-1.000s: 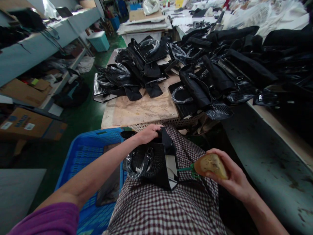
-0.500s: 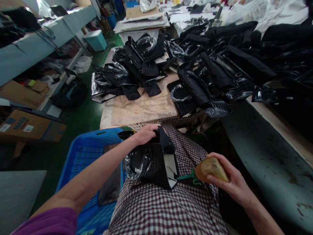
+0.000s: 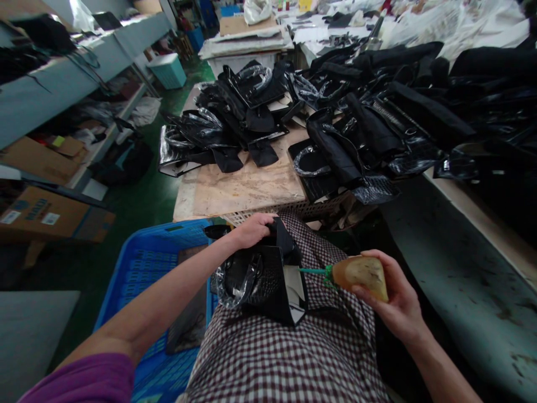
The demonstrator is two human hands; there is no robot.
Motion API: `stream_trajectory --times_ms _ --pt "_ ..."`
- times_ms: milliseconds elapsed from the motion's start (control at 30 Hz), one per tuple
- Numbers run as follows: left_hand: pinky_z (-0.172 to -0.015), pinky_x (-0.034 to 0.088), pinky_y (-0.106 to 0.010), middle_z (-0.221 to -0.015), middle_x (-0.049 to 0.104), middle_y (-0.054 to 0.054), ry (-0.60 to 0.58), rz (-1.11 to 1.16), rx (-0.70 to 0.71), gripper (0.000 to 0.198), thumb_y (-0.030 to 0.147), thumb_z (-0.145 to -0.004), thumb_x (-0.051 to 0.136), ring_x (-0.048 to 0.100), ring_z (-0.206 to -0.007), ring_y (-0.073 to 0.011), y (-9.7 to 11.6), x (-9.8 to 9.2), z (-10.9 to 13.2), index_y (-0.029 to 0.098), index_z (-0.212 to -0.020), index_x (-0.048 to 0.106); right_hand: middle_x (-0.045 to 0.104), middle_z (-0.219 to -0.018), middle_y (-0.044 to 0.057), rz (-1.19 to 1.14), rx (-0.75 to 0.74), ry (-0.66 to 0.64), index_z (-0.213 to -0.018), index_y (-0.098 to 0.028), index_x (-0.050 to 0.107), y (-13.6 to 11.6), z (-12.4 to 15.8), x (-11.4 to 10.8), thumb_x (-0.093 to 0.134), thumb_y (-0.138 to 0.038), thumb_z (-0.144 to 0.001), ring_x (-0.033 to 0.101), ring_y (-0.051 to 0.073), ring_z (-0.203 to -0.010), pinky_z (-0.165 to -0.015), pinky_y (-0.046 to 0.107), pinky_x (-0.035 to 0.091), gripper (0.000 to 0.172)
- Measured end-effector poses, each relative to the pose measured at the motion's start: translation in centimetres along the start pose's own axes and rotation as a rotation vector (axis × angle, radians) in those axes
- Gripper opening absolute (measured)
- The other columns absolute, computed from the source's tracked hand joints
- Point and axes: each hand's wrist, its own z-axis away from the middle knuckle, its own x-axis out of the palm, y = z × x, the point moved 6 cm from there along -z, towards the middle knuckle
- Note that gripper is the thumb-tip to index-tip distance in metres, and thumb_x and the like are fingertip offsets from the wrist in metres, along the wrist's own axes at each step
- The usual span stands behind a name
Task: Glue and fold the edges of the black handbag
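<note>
On my lap, over a checked apron (image 3: 268, 358), lies a black crocodile-textured handbag (image 3: 264, 285) with a plastic-wrapped handle. My left hand (image 3: 255, 229) grips black lining fabric at the bag's top edge. A squeeze bottle of yellowish-brown liquid, probably glue (image 3: 361, 275), is held in my right hand (image 3: 396, 296), fingers wrapped round its base. Its thin green nozzle (image 3: 312, 271) points left, with the tip at the upper part of the pale open side panel (image 3: 295, 285). Whether liquid is coming out cannot be made out.
A blue plastic crate (image 3: 126, 280) stands at my left. Ahead, a wooden board (image 3: 239, 190) bears several black handbags (image 3: 235, 106). More black bag pieces (image 3: 419, 112) are heaped at the right above a grey-green surface (image 3: 461, 280). A cardboard box (image 3: 54, 215) is at far left.
My right hand has raised the bottle slightly and turned it, so the nozzle moved from the panel's lower end up to its upper part. My left hand keeps its grip.
</note>
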Motion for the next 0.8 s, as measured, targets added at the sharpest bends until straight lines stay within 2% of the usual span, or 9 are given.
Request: stream_trajectory --times_ms 100,200,300,533,700,800 --pt "-0.090 0.047 -0.032 -0.086 0.069 -0.004 0.001 -0.001 -0.005 0.033 0.004 -0.060 0.050 0.062 -0.088 -0.0196 0.1 0.1 0.0 0.012 -0.082 0.074 0.061 -0.122 0.006 0.027 -0.050 -0.008 -0.133 -0.031 0.054 -0.5 -0.1 0.1 0.081 -0.032 -0.085 0.062 0.023 -0.106 -0.092 0.027 0.053 0.056" --pt "-0.089 0.048 -0.032 -0.084 0.069 -0.003 0.000 0.001 -0.010 0.032 0.006 -0.061 0.050 0.062 -0.088 -0.0195 0.2 0.2 0.0 0.013 -0.082 0.074 0.059 -0.119 0.005 0.075 -0.085 -0.027 -0.131 -0.031 0.054 -1.3 -0.3 0.1 0.080 -0.033 -0.087 0.062 0.022 -0.101 -0.087 0.025 0.054 0.051" --pt "-0.090 0.048 -0.033 -0.084 0.069 -0.003 0.001 0.005 -0.012 0.032 0.006 -0.061 0.050 0.062 -0.089 -0.0199 0.3 0.3 -0.1 0.013 -0.082 0.073 0.058 -0.119 0.004 0.135 -0.072 -0.056 -0.131 -0.032 0.054 -1.8 -0.4 -0.1 0.078 -0.035 -0.088 0.062 0.020 -0.095 -0.083 0.023 0.054 0.050" --pt "-0.090 0.048 -0.033 -0.084 0.069 -0.003 0.006 0.012 -0.012 0.030 0.006 -0.061 0.050 0.063 -0.088 -0.0195 0.2 0.2 0.0 0.013 -0.080 0.073 0.060 -0.118 0.003 0.164 -0.057 -0.143 -0.131 -0.032 0.054 -1.8 0.4 -0.2 0.078 -0.036 -0.088 0.064 0.021 -0.096 -0.084 0.023 0.056 0.049" --pt "-0.091 0.048 -0.033 -0.084 0.069 -0.003 0.008 0.014 -0.010 0.030 0.005 -0.061 0.051 0.063 -0.088 -0.0193 0.1 0.2 -0.1 0.012 -0.079 0.074 0.060 -0.114 0.005 0.144 -0.030 -0.010 -0.131 -0.030 0.055 -1.3 0.7 -1.0 0.079 -0.036 -0.086 0.064 0.022 -0.092 -0.079 0.024 0.057 0.051" --pt "-0.092 0.048 -0.033 -0.083 0.068 -0.003 0.007 0.015 -0.008 0.031 0.005 -0.061 0.051 0.062 -0.087 -0.0189 0.1 0.2 -0.2 0.013 -0.080 0.075 0.060 -0.118 0.006 0.106 -0.041 0.014 -0.132 -0.029 0.054 -1.2 0.4 -0.7 0.080 -0.035 -0.086 0.064 0.024 -0.098 -0.085 0.028 0.057 0.053"
